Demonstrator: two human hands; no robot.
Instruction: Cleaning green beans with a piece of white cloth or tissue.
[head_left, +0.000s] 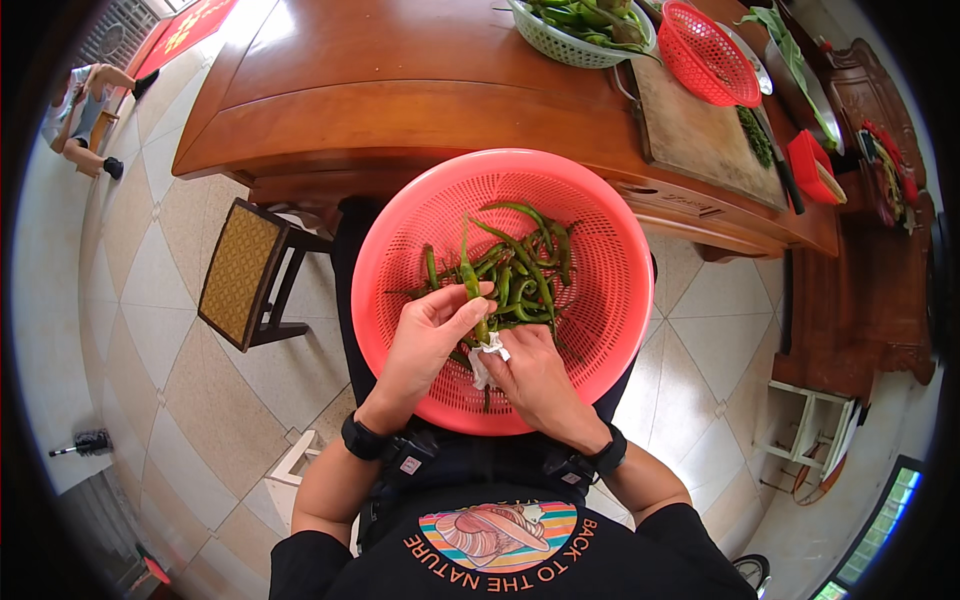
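A large pink plastic colander rests on my lap with a heap of green chili peppers inside. Over it, my left hand pinches one long green chili pepper between thumb and fingers, its thin end pointing away from me. My right hand grips a crumpled white tissue against the near end of that same pepper. The fingertips of my right hand are partly hidden behind the tissue and the hand itself.
Ahead stands a wooden table. On it are a pale green basket of green vegetables, a red plastic basket, a wooden cutting board and a knife. A stool stands left; a person sits farther off.
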